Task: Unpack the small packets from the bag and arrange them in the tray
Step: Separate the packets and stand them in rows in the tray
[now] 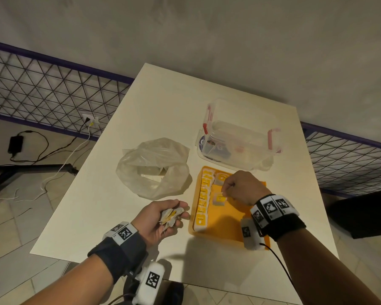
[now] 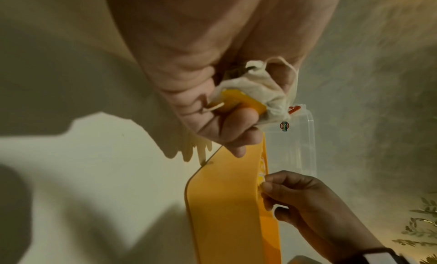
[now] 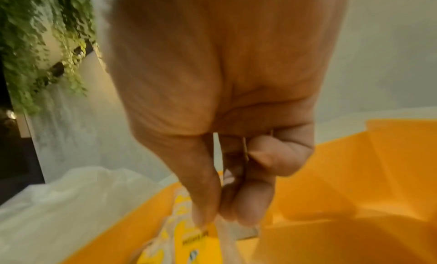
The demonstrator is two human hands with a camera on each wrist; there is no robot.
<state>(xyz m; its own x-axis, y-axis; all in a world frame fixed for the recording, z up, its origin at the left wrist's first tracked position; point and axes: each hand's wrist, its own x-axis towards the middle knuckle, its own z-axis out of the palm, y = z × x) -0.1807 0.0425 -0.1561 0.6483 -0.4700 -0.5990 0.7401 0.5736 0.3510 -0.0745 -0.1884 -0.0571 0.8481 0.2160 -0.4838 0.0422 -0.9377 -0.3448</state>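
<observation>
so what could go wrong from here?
1. The left hand grips a loose bunch of packets over the table, beside the tray; one could slip out.
2. The right hand works close above the packets in the tray and may knock that row askew.

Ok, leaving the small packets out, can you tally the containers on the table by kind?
Plastic bag: 1
Orange tray: 1
Clear storage box with red clips: 1
Total: 3
</observation>
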